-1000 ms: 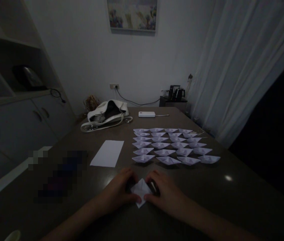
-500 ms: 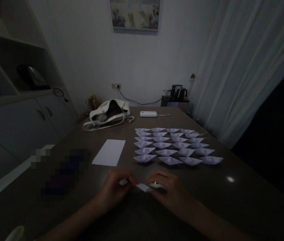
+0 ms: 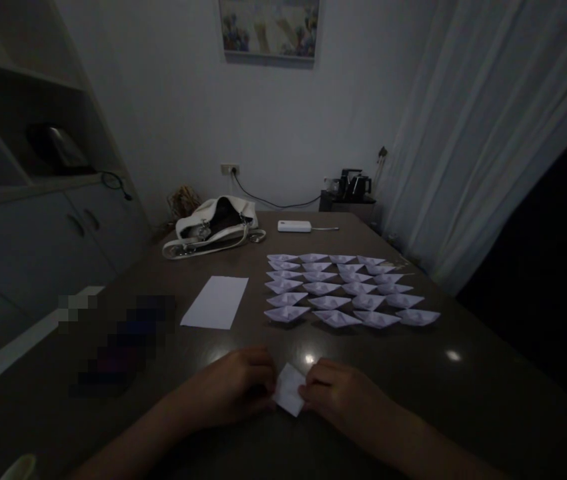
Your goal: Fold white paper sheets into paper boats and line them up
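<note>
A small folded piece of white paper [image 3: 290,389], roughly diamond-shaped, is held between my two hands just above the table's near side. My left hand [image 3: 242,383] pinches its left edge, fingers curled in. On the opposite edge, my right hand [image 3: 336,395] grips it between thumb and fingers. Beyond them, folded paper boats [image 3: 329,302] stand in several rows on the right half of the table. To the left of the boats lies a flat white sheet of paper [image 3: 216,302].
On the brown table [image 3: 243,267], a white handbag [image 3: 218,223] sits at the far left, and a white power bank [image 3: 294,227] with a short cable lies at the back. A blurred-out dark object [image 3: 128,340] is on the left. A sheer curtain [image 3: 443,147] hangs at right.
The folded paper has turned from a thin, nearly edge-on strip to a diamond facing me. Both hands have lowered slightly and keep hold of its sides.
</note>
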The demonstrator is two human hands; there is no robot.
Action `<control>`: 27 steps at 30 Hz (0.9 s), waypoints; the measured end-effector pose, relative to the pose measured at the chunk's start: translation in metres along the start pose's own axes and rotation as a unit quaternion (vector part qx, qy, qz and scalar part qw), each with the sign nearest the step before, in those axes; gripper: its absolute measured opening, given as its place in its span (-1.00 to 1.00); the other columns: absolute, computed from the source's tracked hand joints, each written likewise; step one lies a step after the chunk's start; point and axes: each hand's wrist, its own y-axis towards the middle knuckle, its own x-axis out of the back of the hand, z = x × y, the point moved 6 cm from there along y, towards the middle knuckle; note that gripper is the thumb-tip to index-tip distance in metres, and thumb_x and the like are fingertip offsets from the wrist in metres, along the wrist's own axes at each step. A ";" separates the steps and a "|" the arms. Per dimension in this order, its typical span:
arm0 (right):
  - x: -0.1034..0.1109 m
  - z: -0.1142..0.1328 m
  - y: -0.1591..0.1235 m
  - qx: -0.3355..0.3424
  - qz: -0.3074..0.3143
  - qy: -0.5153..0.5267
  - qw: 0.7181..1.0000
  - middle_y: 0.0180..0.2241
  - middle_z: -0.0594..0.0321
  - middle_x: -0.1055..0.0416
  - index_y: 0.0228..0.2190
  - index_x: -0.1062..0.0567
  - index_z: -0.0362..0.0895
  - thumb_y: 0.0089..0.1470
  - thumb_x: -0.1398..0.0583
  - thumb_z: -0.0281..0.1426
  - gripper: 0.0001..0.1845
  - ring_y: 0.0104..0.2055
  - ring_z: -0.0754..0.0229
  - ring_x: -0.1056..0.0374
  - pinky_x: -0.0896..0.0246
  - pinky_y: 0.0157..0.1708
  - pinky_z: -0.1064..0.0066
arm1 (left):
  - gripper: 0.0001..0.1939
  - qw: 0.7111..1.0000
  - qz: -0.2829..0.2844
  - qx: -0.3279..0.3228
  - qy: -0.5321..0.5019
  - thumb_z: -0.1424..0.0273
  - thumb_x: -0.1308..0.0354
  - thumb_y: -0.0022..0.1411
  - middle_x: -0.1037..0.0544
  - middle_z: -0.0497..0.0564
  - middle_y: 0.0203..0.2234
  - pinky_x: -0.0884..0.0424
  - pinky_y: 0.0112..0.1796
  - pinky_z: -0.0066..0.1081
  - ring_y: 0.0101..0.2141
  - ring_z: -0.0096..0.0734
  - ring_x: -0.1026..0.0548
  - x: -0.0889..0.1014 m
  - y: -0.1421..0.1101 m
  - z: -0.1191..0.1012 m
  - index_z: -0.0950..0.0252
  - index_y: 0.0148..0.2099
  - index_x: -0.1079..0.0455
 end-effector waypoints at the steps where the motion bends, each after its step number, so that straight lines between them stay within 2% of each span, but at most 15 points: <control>1: 0.001 -0.002 0.000 -0.008 0.003 0.011 1.000 -0.38 0.20 -0.47 -0.40 -0.54 -0.17 0.17 -0.17 -0.48 -0.85 -0.35 0.21 -0.36 -0.16 -0.44 0.47 | -0.96 1.000 0.006 0.004 -0.002 0.48 -0.15 0.22 -0.50 0.04 -0.32 -0.35 -0.29 -0.46 -0.27 -0.33 -0.44 0.000 0.000 -0.001 0.29 -0.29 -0.42; 6: 0.009 -0.011 0.007 -0.073 0.011 0.130 0.989 -0.40 0.23 -0.52 -0.40 -0.58 -0.18 0.10 -0.25 -0.50 -0.92 -0.31 0.25 -0.42 -0.22 -0.32 0.51 | -0.93 0.999 0.005 0.035 -0.014 0.51 -0.10 0.24 -0.46 0.03 -0.31 -0.33 -0.27 -0.44 -0.25 -0.32 -0.42 0.003 -0.003 -0.002 0.28 -0.30 -0.39; 10: 0.009 -0.024 0.013 -0.154 0.018 0.195 0.968 -0.45 0.27 -0.53 -0.41 -0.59 -0.16 0.06 -0.27 -0.50 -0.93 -0.40 0.25 -0.43 -0.21 -0.40 0.52 | -0.98 0.994 -0.012 0.094 -0.050 0.45 -0.13 0.23 -0.43 0.01 -0.30 -0.32 -0.28 -0.43 -0.27 -0.35 -0.41 0.000 -0.004 0.006 0.28 -0.27 -0.38; 15: -0.001 -0.035 0.016 -0.220 0.024 0.244 0.944 -0.50 0.26 -0.52 -0.42 -0.59 -0.17 0.00 -0.28 -0.49 -0.95 -0.46 0.25 -0.42 -0.16 -0.48 0.53 | -0.85 0.985 -0.056 0.158 -0.040 0.44 -0.06 0.27 -0.41 0.01 -0.35 -0.28 -0.28 -0.39 -0.27 -0.32 -0.37 -0.006 -0.001 0.015 0.31 -0.37 -0.36; 20: -0.004 -0.036 0.017 -0.241 0.025 0.240 0.940 -0.53 0.27 -0.48 -0.44 -0.55 -0.19 -0.03 -0.28 -0.51 -0.98 -0.47 0.26 -0.38 -0.11 -0.49 0.53 | -0.88 0.979 -0.052 0.197 -0.014 0.42 -0.08 0.24 -0.43 0.02 -0.36 -0.24 -0.23 -0.31 -0.25 -0.25 -0.37 -0.008 -0.001 0.015 0.30 -0.36 -0.36; 27: 0.004 -0.025 0.015 -0.191 0.012 0.149 0.970 -0.40 0.32 -0.43 -0.37 -0.44 -0.13 0.02 -0.27 -0.50 -0.90 -0.37 0.24 -0.34 -0.05 -0.42 0.48 | -0.93 0.977 -0.058 0.206 -0.017 0.44 -0.14 0.18 -0.44 0.00 -0.31 -0.23 -0.23 -0.31 -0.26 -0.26 -0.36 0.000 -0.001 0.010 0.29 -0.25 -0.31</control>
